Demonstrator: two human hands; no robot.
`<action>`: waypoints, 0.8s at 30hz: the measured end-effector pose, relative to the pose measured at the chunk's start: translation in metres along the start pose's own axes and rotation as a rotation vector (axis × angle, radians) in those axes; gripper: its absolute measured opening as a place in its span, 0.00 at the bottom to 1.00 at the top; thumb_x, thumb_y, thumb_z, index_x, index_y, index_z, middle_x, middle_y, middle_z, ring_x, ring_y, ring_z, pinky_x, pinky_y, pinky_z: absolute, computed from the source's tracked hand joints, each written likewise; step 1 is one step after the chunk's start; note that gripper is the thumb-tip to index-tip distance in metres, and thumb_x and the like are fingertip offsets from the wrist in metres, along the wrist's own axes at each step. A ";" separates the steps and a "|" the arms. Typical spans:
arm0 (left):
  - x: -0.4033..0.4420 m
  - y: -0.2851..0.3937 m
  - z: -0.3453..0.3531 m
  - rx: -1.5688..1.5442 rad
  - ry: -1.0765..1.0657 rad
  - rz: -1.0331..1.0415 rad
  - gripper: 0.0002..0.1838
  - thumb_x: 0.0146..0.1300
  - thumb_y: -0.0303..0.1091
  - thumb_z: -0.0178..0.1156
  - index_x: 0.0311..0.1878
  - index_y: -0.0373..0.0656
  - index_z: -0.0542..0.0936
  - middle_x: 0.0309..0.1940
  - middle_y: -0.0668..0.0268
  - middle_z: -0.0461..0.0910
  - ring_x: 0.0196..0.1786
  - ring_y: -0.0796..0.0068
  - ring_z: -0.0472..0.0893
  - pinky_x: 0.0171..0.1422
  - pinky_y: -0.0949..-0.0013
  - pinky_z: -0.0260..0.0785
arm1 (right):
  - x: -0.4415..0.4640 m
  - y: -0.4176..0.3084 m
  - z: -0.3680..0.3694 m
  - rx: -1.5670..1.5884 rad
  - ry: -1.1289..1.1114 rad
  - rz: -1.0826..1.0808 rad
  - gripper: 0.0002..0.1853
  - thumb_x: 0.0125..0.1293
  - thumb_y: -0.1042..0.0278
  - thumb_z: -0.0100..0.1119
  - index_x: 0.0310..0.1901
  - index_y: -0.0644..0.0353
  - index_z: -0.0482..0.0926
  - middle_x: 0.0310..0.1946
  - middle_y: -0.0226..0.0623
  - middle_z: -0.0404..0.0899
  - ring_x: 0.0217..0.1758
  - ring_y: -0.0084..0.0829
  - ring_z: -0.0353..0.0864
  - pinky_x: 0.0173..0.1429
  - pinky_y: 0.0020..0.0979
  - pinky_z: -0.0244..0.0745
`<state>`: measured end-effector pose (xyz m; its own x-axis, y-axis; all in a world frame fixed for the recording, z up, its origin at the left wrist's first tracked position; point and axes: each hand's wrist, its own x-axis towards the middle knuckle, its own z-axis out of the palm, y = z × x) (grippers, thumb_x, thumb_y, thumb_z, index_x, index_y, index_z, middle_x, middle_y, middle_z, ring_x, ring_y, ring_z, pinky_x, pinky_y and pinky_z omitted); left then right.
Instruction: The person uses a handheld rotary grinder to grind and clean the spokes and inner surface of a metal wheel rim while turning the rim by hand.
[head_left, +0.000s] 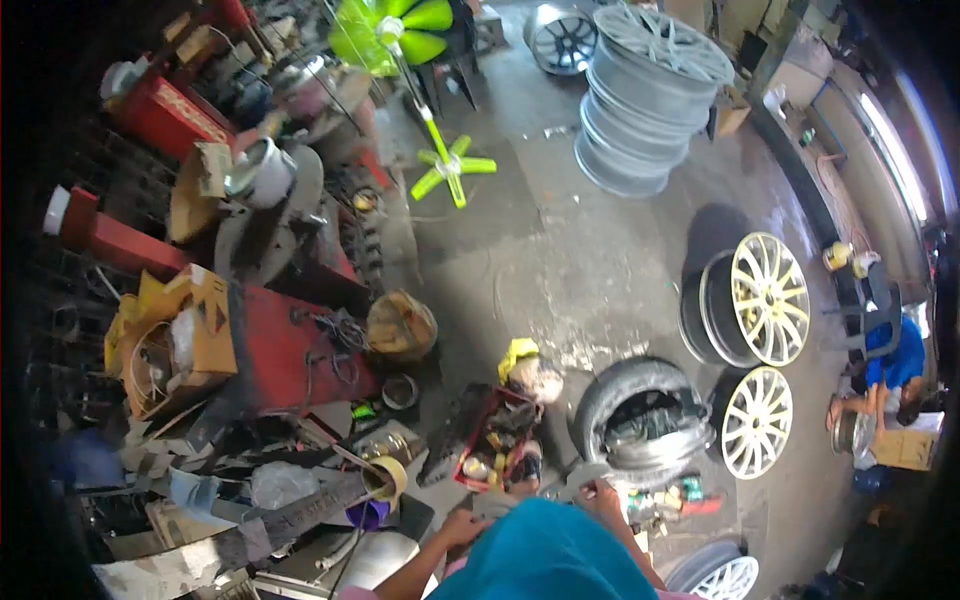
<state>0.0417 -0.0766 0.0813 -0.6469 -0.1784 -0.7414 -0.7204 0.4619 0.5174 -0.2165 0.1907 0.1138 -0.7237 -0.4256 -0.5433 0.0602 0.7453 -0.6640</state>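
My left hand [463,526] is low in front of my turquoise top [555,550], its fingers bent at the edge of something grey that the top partly covers. On the other side my right hand [601,498] has its fingers curled at a flat grey piece [588,474]; its kind I cannot make out. Just beyond the hands stands a red tray [468,452] with tools and small cans in it. A tyre [598,402] lies beside the tray, with a silver wheel rim [655,462] in it.
Pale spoked wheels [757,422] stand at right, and a stack of grey rims [640,130] at the back. A green fan [440,150] stands ahead. A red machine [290,350] and a cardboard box [205,330] crowd the left. A person in blue [905,360] crouches far right.
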 end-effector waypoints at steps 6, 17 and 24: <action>-0.044 0.000 -0.039 -0.439 0.030 -0.275 0.22 0.67 0.53 0.69 0.33 0.40 0.89 0.25 0.64 0.86 0.27 0.78 0.84 0.35 0.67 0.76 | 0.046 -0.014 0.005 -0.071 0.110 -0.068 0.18 0.56 0.59 0.73 0.43 0.62 0.83 0.36 0.47 0.87 0.42 0.44 0.88 0.47 0.42 0.81; -0.075 -0.060 -0.012 -0.550 0.027 -0.512 0.22 0.67 0.49 0.69 0.32 0.36 0.86 0.27 0.63 0.87 0.28 0.77 0.86 0.33 0.68 0.78 | -0.020 0.048 0.048 0.051 -0.154 0.125 0.25 0.56 0.49 0.77 0.44 0.63 0.84 0.38 0.48 0.87 0.42 0.44 0.87 0.51 0.42 0.81; -0.029 -0.016 -0.042 -0.433 0.011 -0.351 0.23 0.68 0.55 0.65 0.36 0.41 0.89 0.27 0.64 0.87 0.29 0.75 0.85 0.35 0.67 0.76 | -0.039 0.043 -0.004 -0.078 -0.075 0.402 0.22 0.59 0.45 0.71 0.42 0.57 0.86 0.37 0.46 0.88 0.42 0.45 0.88 0.47 0.46 0.80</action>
<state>0.0616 -0.1152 0.1129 -0.3503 -0.2678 -0.8975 -0.9287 -0.0253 0.3700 -0.1890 0.2412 0.1088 -0.6006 -0.1270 -0.7894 0.2735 0.8951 -0.3521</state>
